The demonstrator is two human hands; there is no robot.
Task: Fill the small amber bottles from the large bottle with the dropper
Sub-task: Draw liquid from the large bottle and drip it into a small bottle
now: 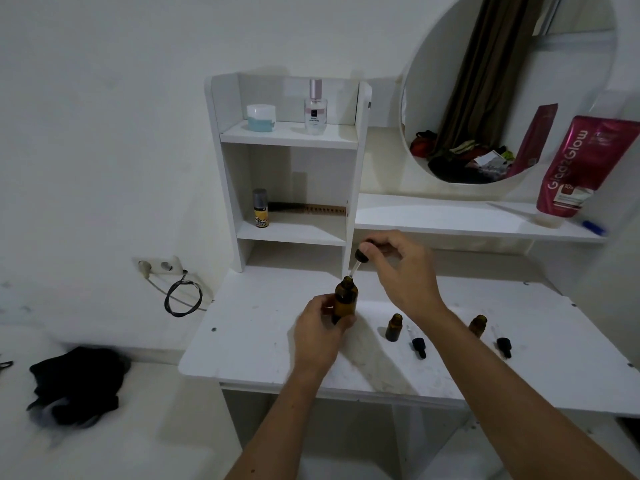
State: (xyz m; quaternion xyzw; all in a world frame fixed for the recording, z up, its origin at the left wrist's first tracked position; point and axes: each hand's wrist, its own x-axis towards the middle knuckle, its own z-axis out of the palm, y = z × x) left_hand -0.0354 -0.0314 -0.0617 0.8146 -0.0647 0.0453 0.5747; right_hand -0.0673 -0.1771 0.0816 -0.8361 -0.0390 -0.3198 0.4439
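The large amber bottle (345, 297) stands open on the white table (256, 341), and my left hand (320, 336) grips its lower part. My right hand (403, 271) pinches the black bulb of a dropper (360, 258); its glass tip points down into the bottle's neck. To the right stand two small amber bottles, one (394, 328) near the middle and one (478, 325) partly behind my right forearm. Beside each lies a black dropper cap, the first (418, 346) right of the middle bottle, the second (503, 345) further right.
A white shelf unit (287, 136) at the table's back holds a jar, a perfume bottle, a spray can and a comb. A round mirror (509, 88) and a pink tube (581, 168) on a ledge are at the right. A black cloth (78, 384) lies low left.
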